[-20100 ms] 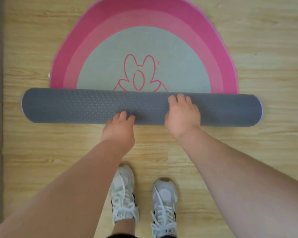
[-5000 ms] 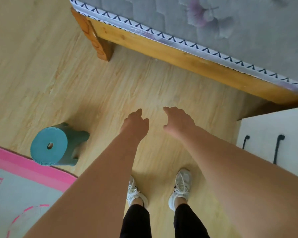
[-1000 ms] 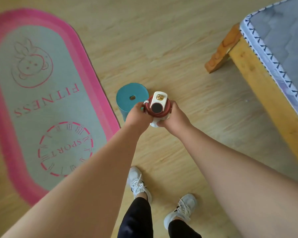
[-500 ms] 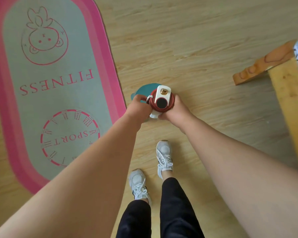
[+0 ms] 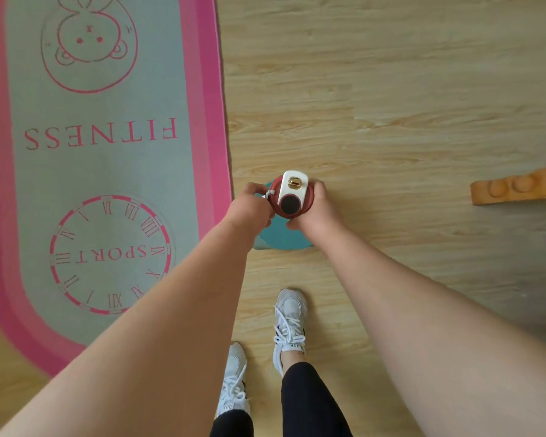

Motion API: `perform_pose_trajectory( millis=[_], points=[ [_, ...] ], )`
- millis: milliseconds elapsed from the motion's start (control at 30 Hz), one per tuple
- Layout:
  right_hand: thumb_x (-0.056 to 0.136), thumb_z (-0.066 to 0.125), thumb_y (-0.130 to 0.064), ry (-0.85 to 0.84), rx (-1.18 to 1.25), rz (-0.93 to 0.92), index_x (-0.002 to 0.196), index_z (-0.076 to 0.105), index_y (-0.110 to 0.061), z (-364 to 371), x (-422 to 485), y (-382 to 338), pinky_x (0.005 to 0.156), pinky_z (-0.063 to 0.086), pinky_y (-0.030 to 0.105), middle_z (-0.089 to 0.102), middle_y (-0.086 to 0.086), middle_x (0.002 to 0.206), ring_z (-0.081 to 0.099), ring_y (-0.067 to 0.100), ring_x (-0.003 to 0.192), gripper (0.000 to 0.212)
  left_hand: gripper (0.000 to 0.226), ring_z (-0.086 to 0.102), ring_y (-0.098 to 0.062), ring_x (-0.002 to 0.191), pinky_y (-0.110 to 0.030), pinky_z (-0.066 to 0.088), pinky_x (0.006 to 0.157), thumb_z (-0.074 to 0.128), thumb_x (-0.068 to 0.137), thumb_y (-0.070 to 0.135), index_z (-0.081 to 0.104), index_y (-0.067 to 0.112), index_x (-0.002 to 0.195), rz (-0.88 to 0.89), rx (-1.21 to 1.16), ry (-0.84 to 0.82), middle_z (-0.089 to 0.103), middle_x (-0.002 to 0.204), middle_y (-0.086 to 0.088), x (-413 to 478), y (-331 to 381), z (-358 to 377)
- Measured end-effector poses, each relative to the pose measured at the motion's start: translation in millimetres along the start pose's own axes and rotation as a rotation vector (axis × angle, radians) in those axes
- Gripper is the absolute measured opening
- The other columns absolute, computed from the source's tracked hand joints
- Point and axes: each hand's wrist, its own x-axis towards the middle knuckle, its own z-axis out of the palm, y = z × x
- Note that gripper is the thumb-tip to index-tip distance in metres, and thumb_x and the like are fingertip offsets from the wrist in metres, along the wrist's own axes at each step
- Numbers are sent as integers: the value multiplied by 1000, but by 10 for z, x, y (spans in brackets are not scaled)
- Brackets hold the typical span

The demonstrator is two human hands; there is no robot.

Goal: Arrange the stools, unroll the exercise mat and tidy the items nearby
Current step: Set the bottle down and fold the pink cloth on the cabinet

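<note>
I look straight down on a red water bottle point(image 5: 292, 197) with a white lid and a gold button. My left hand point(image 5: 249, 211) and my right hand point(image 5: 316, 212) grip it from either side. The bottle is right above the round teal stool point(image 5: 282, 239), whose seat is mostly hidden under my hands. I cannot tell whether the bottle touches the seat. The exercise mat point(image 5: 101, 159) lies unrolled flat on the floor to the left, pink-edged with "FITNESS" and "SPORT" printed on it.
A wooden bed leg point(image 5: 517, 189) juts in at the right edge. My white sneakers point(image 5: 289, 323) stand on the light wood floor just below the stool. The stool sits close against the mat's right border.
My view has moved closer and over the stool, which is now under the bottle and hands. Both hands keep their grip on the bottle. One foot has stepped forward.
</note>
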Motion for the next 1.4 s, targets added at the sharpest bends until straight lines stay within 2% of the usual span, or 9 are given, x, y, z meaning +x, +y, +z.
perform_pose_trajectory(
  millis=[133,300,600,867,1000,1133,1267,1333,1400],
  points=[
    [67,72,9,-24,-17,0,137,38,-26,47,281,64,74,45,30,54,4,125,55,22,109,85,49,62,-31,110,-44,52,96,40,90,-8,48,17,132,-30,-2,-7,63,118,-20,234,-12,78],
    [68,70,10,-23,-1,49,141,36,-27,38,490,172,90,53,46,53,6,128,56,26,114,89,55,61,-32,110,-47,51,96,40,90,-6,45,22,137,-33,92,-28,60,117,-15,411,-28,230],
    [75,66,6,-72,-32,60,147,28,-26,-18,580,222,93,52,45,57,4,128,56,26,113,87,64,55,-26,108,-43,49,97,44,91,-2,34,28,147,-13,172,-28,52,135,-8,527,-86,347],
    [77,69,2,12,-9,114,154,5,-27,-47,345,172,90,49,36,49,5,139,54,26,120,104,71,52,-14,85,-19,38,59,36,95,-4,16,31,152,42,325,-24,41,148,-9,224,-48,304],
    [76,70,1,51,6,80,151,20,-25,-121,80,125,80,46,31,55,4,132,56,25,116,93,70,44,-5,67,-18,36,57,36,94,-4,20,32,152,89,344,-10,48,123,-3,6,-77,228],
    [78,68,-4,84,21,43,142,37,-25,-239,-328,137,62,43,24,62,2,119,62,22,100,74,67,32,2,60,-5,30,35,38,95,-1,25,33,150,120,400,-37,43,144,-2,-310,-135,196],
    [79,66,-7,104,-38,9,149,31,-29,-333,-847,328,77,48,28,57,2,131,59,23,110,81,62,41,-3,66,-15,37,55,41,94,1,32,30,148,233,504,-82,49,130,-4,-629,-259,285],
    [81,67,-9,153,-57,1,151,29,-29,-404,-1161,506,84,45,29,48,3,141,54,23,120,82,60,57,-16,93,-24,49,78,44,94,3,32,25,149,309,616,-148,47,140,-6,-838,-321,379],
    [82,67,-12,199,-55,11,150,28,-29,-477,-1457,721,86,43,29,42,4,145,50,24,125,80,59,52,-25,121,-31,46,97,47,95,7,31,23,149,341,720,-182,41,147,-7,-1034,-400,502]
  ],
)
